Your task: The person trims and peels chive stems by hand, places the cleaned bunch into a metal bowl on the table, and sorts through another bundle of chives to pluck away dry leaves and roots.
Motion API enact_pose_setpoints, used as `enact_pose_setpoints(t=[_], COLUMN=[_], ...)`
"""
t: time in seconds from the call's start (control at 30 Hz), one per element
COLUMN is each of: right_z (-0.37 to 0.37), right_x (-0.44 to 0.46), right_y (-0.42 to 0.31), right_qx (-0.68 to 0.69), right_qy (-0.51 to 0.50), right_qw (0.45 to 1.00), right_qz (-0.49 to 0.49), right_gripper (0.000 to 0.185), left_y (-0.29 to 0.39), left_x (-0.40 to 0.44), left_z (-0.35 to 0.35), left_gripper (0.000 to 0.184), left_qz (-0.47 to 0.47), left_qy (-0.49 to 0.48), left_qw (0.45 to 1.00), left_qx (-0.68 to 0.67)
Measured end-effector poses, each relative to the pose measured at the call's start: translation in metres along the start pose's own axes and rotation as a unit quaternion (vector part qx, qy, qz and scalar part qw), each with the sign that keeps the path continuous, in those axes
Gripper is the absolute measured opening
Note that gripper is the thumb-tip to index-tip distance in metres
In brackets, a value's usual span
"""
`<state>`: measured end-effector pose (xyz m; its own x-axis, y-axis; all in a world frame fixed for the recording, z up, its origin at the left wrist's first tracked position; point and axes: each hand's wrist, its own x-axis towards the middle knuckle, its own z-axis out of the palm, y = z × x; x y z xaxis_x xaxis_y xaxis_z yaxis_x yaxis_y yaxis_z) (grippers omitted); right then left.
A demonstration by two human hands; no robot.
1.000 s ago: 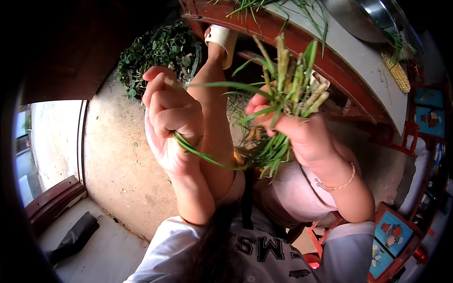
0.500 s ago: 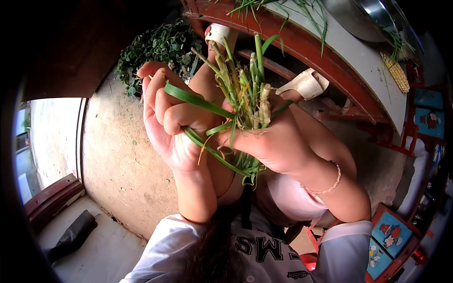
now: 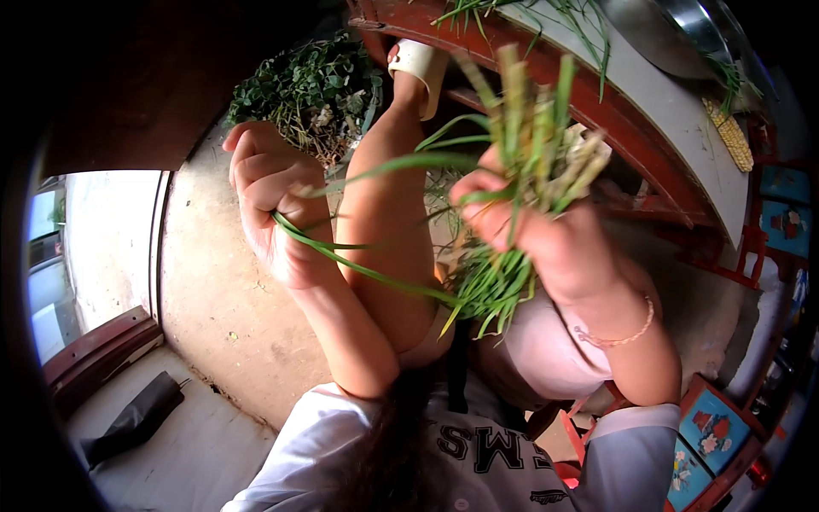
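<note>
My right hand (image 3: pixel 567 247) is closed around a bunch of garlic chives (image 3: pixel 490 286), held upright over my lap. Pale cut stalk ends stick up above the fist, blurred by motion, and green leaves hang out below it. To the left, my left hand (image 3: pixel 277 200) is curled with its fingers pinched on a few long green blades (image 3: pixel 375 271). Those blades stretch across from the left fist to the bunch. The exact grip of the left fingertips is partly hidden.
A pile of leafy greens (image 3: pixel 299 94) lies on the floor. The red-framed table (image 3: pixel 682 154) bears loose green leaves (image 3: pixel 589 34), a metal basin (image 3: pixel 657 43) and a corn cob (image 3: pixel 728 136). A dark object (image 3: pixel 141 418) lies at lower left.
My hands have moved apart, the left one leftward and the right one rightward with the bunch. The blades between them are drawn out longer. The view has shifted slightly.
</note>
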<state>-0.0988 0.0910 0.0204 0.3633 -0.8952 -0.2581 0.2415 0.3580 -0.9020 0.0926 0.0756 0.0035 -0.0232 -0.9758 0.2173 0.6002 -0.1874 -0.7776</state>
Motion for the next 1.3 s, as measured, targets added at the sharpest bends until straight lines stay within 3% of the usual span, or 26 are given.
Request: enact_pose_setpoints(t=[0.1, 0.27, 0.33, 0.43, 0.53, 0.63, 0.7, 0.73, 0.8, 0.87, 0.9, 0.97, 1.13, 1.2, 1.3], right_z=[-0.009, -0.037, -0.048, -0.057, -0.057, -0.064, -0.055, -0.053, -0.049, -0.05, -0.049, -0.045, -0.042, -0.044, -0.042], right_x=[0.004, 0.01, 0.006, 0.004, 0.001, -0.002, -0.003, -0.004, -0.005, -0.005, -0.006, -0.007, -0.007, -0.009, -0.008], right_y=[-0.01, -0.015, -0.017, -0.016, -0.018, -0.016, -0.02, -0.021, -0.022, -0.022, -0.021, -0.024, -0.019, -0.02, -0.017], right_qx=[-0.012, -0.065, -0.085, -0.087, -0.011, 0.021, 0.038, 0.017, -0.002, 0.034, 0.057, 0.066, 0.08, -0.037, -0.036], right_qy=[0.083, 0.1, 0.093, 0.113, 0.116, 0.071, 0.087, 0.086, 0.074, 0.054, 0.059, 0.081, 0.066, 0.028, 0.031], right_qw=[0.996, 0.993, 0.992, 0.988, 0.991, 0.996, 0.995, 0.996, 0.997, 0.998, 0.997, 0.995, 0.994, 0.998, 0.998], right_qz=[-0.019, -0.024, -0.006, -0.053, -0.059, -0.038, -0.019, -0.013, -0.012, -0.006, -0.004, 0.002, 0.016, -0.036, -0.043], right_gripper=[0.018, 0.031, 0.03, 0.02, 0.014, 0.018, 0.022, 0.024, 0.024, 0.023, 0.023, 0.024, 0.029, 0.028, 0.026], left_y=[0.008, 0.016, 0.02, 0.026, 0.021, 0.001, -0.019, -0.026, -0.04, -0.057, -0.065, -0.068, -0.071, -0.064, -0.066], left_x=[0.0, 0.0, -0.002, -0.002, -0.003, -0.005, -0.005, -0.008, -0.015, -0.017, -0.017, -0.017, -0.015, -0.012, -0.011], left_z=[0.005, 0.013, 0.017, 0.021, 0.022, 0.022, 0.005, -0.003, -0.028, -0.047, -0.048, -0.056, -0.071, -0.067, -0.068], left_gripper=[0.006, 0.006, 0.006, 0.002, 0.008, 0.014, 0.014, 0.015, 0.019, 0.005, 0.005, 0.005, 0.007, 0.007, 0.004], left_qz=[-0.003, -0.021, -0.01, 0.0, -0.002, 0.043, 0.062, 0.083, 0.124, 0.097, 0.063, 0.018, 0.014, -0.104, -0.093], left_qy=[-0.022, -0.051, -0.046, -0.052, -0.072, -0.064, -0.084, -0.063, -0.007, 0.054, 0.1, 0.111, 0.124, 0.111, 0.117], left_qw=[0.998, 0.989, 0.99, 0.985, 0.993, 0.965, 0.878, 0.747, 0.519, 0.474, 0.417, 0.409, 0.471, 0.616, 0.627], left_qx=[-0.057, -0.14, -0.136, -0.167, -0.089, 0.252, 0.468, 0.657, 0.846, 0.874, 0.901, 0.906, 0.873, 0.773, 0.765])
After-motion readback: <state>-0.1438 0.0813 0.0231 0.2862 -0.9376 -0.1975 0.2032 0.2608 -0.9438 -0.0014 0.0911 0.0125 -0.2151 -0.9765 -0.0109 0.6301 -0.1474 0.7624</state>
